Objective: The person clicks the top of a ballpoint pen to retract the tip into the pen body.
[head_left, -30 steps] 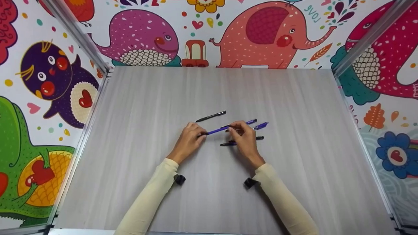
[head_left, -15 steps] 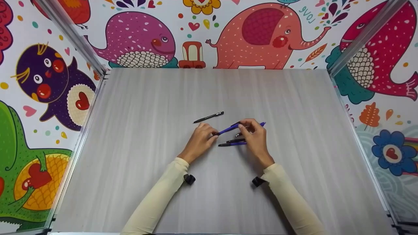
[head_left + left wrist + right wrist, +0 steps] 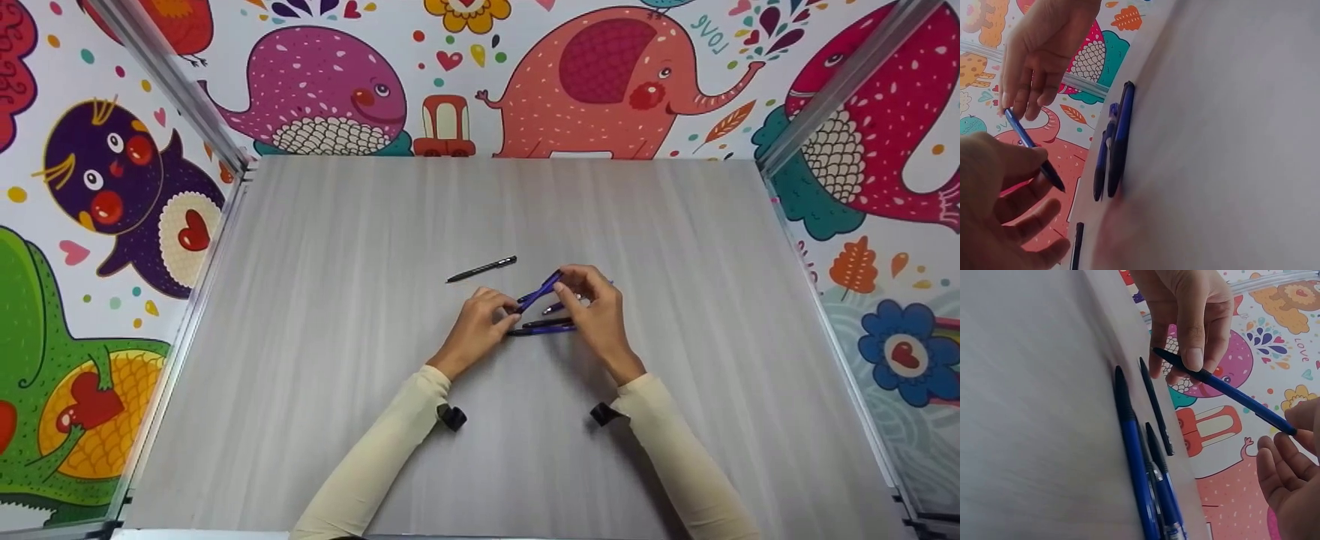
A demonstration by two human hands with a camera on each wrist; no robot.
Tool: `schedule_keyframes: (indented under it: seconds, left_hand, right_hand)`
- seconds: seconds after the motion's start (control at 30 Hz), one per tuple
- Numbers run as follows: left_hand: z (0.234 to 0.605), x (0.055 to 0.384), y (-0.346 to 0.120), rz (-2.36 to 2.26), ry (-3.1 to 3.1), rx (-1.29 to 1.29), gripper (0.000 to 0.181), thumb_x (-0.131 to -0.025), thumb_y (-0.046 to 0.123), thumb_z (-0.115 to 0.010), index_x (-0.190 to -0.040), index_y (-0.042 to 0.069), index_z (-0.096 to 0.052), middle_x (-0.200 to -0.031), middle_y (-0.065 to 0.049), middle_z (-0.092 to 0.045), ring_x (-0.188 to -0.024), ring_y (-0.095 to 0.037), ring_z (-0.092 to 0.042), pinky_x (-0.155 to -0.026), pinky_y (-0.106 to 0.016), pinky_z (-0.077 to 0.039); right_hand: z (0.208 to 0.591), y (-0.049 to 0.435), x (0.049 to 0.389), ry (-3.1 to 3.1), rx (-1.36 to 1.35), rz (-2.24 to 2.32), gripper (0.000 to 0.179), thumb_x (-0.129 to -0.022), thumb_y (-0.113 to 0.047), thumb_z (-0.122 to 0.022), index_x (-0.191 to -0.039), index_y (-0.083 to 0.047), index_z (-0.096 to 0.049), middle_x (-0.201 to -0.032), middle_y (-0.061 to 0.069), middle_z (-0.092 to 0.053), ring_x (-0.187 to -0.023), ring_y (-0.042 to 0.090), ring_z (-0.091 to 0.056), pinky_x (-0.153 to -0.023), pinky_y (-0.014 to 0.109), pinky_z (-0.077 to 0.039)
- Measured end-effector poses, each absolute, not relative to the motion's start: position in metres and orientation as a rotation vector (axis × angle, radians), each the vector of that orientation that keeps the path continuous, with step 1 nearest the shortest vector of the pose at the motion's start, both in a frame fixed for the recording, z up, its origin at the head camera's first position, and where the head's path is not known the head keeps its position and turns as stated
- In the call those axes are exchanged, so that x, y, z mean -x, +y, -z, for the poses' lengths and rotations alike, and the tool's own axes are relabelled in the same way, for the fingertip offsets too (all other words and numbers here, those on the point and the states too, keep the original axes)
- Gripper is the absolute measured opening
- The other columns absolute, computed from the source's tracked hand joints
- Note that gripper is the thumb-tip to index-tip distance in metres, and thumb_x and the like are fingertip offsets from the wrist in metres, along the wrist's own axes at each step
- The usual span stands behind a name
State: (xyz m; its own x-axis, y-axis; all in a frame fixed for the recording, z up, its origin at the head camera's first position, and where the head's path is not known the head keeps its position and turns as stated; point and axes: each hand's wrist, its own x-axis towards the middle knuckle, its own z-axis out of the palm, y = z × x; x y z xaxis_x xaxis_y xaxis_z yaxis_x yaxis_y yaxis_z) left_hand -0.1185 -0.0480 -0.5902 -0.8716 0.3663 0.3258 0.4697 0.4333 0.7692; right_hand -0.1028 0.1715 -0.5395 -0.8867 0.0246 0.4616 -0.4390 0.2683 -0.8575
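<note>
While both hands [image 3: 480, 330] pinch slim blue pen [image 3: 538, 291], smooth barrel.

A lone black pen [image 3: 481, 268] lies on the grey wood-grain bench [image 3: 315, 360]. Past the bench's far edge, a pink elephant [image 3: 611, 82] and a purple whale [image 3: 322, 86] decorate the wall, with a small red car [image 3: 445, 126] between them.

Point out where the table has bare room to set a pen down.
Bare table lies left of the left hand, right of the right hand, and behind the lone black pen. It is crowded between the hands, around the blue pen and the pens lying flat.
</note>
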Motion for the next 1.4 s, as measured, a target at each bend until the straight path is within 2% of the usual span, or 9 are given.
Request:
schedule_keyframes:
  seconds: [0.23, 0.4, 0.53, 0.67, 0.8, 0.93, 1.03, 1.13, 1.4]
  left_hand:
    - [0.587, 0.114, -0.039, 1.518, -2.564, 0.677, 0.012, -0.097, 0.005, -0.084, -0.108, 0.002, -0.081, -0.104, -0.008, -0.081, -0.101, -0.025, -0.069, -0.091, -0.043, -0.056]
    - [0.584, 0.109, -0.034, 1.607, -2.562, 0.626, 0.014, -0.097, 0.003, -0.083, -0.11, 0.002, -0.082, -0.104, -0.008, -0.081, -0.103, -0.024, -0.071, -0.092, -0.044, -0.057]
    - [0.581, 0.107, -0.032, 1.754, -2.544, 0.591, 0.014, -0.097, 0.003, -0.083, -0.11, 0.002, -0.082, -0.107, -0.008, -0.08, -0.107, -0.024, -0.072, -0.099, -0.045, -0.06]
    - [0.579, 0.106, -0.031, 1.965, -2.511, 0.547, 0.012, -0.098, 0.004, -0.082, -0.11, 0.001, -0.081, -0.11, -0.009, -0.08, -0.11, -0.023, -0.073, -0.105, -0.047, -0.059]
    - [0.577, 0.105, -0.032, 2.163, -2.485, 0.505, 0.012, -0.099, 0.005, -0.081, -0.11, 0.0, -0.08, -0.11, -0.008, -0.08, -0.109, -0.02, -0.073, -0.106, -0.045, -0.058]
    - [0.576, 0.103, -0.033, 2.386, -2.43, 0.446, 0.014, -0.098, 0.004, -0.081, -0.11, -0.002, -0.079, -0.108, -0.007, -0.079, -0.104, -0.015, -0.072, -0.097, -0.035, -0.058]
    - [0.576, 0.102, -0.033, 2.6, -2.329, 0.38, 0.016, -0.097, 0.002, -0.081, -0.11, -0.005, -0.078, -0.106, -0.005, -0.078, -0.101, -0.015, -0.071, -0.09, -0.029, -0.057]
    - [0.576, 0.1, -0.033, 2.803, -2.218, 0.295, 0.017, -0.096, 0.0, -0.08, -0.112, -0.005, -0.078, -0.105, -0.003, -0.077, -0.098, -0.015, -0.072, -0.087, -0.028, -0.059]
    - [0.575, 0.099, -0.036, 3.11, -2.052, 0.135, 0.012, -0.099, 0.0, -0.077, -0.11, 0.003, -0.077, -0.107, -0.008, -0.078, -0.094, -0.022, -0.078, -0.09, -0.043, -0.064]
  right_hand:
    - [0.556, 0.182, 0.115, -2.188, -0.495, -1.691, 0.03, -0.101, 0.003, -0.077, -0.13, 0.002, -0.072, -0.121, 0.014, -0.076, -0.103, 0.029, -0.075, -0.089, 0.028, -0.061]
    - [0.549, 0.179, 0.115, -2.157, -0.567, -1.787, 0.033, -0.101, 0.005, -0.076, -0.133, 0.007, -0.069, -0.126, 0.02, -0.073, -0.113, 0.03, -0.075, -0.098, 0.034, -0.061]
    - [0.545, 0.178, 0.116, -2.139, -0.596, -1.884, 0.035, -0.101, 0.008, -0.074, -0.135, 0.011, -0.065, -0.128, 0.028, -0.071, -0.118, 0.041, -0.072, -0.102, 0.034, -0.06]
    - [0.543, 0.179, 0.115, -2.162, -0.629, -1.979, 0.042, -0.102, 0.007, -0.073, -0.141, 0.012, -0.06, -0.134, 0.025, -0.07, -0.126, 0.049, -0.067, -0.105, 0.036, -0.059]
    - [0.54, 0.181, 0.113, -2.205, -0.7, -2.066, 0.051, -0.103, 0.005, -0.073, -0.15, 0.008, -0.053, -0.146, 0.02, -0.064, -0.134, 0.047, -0.064, -0.109, 0.045, -0.056]
    - [0.538, 0.182, 0.112, -2.231, -0.771, -2.132, 0.057, -0.103, 0.005, -0.072, -0.156, 0.002, -0.05, -0.153, 0.018, -0.058, -0.136, 0.046, -0.063, -0.11, 0.053, -0.055]
    - [0.538, 0.181, 0.111, -2.239, -0.792, -2.159, 0.059, -0.103, 0.005, -0.072, -0.157, 0.0, -0.05, -0.154, 0.018, -0.057, -0.133, 0.046, -0.064, -0.107, 0.048, -0.057]
    - [0.537, 0.181, 0.111, -2.24, -0.8, -2.171, 0.059, -0.103, 0.005, -0.072, -0.157, 0.0, -0.049, -0.153, 0.018, -0.058, -0.129, 0.046, -0.067, -0.104, 0.041, -0.06]
    - [0.535, 0.18, 0.112, -2.276, -0.78, -2.162, 0.06, -0.102, 0.005, -0.073, -0.157, 0.001, -0.05, -0.147, 0.03, -0.058, -0.122, 0.052, -0.067, -0.1, 0.037, -0.061]
